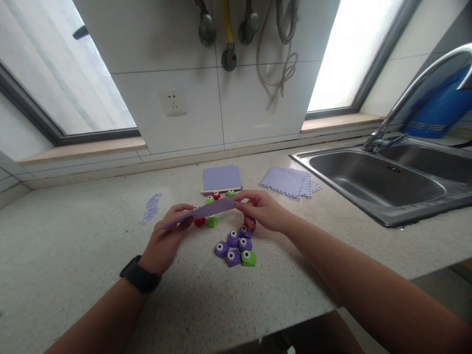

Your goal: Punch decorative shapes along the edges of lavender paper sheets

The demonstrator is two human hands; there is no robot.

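Observation:
A purple sheet of paper (216, 209) is held nearly edge-on above the counter. My left hand (171, 231) grips its left end, thumb on top. At the right end my right hand (260, 209) pinches a corner between thumb and fingers. Just below those right fingers is a red craft punch (250, 224); whether I touch it cannot be made out. Several purple craft punches (233, 257) with star marks lie in a cluster below, beside a green craft punch (248, 258). More red and green punches sit behind the sheet, partly hidden by it.
A stack of coloured paper (221, 178) lies towards the wall. Right of it are purple sheets with notched edges (285, 181). Purple paper scraps (151, 209) lie at the left. A steel sink (376, 172) with a faucet (405, 93) is at the right.

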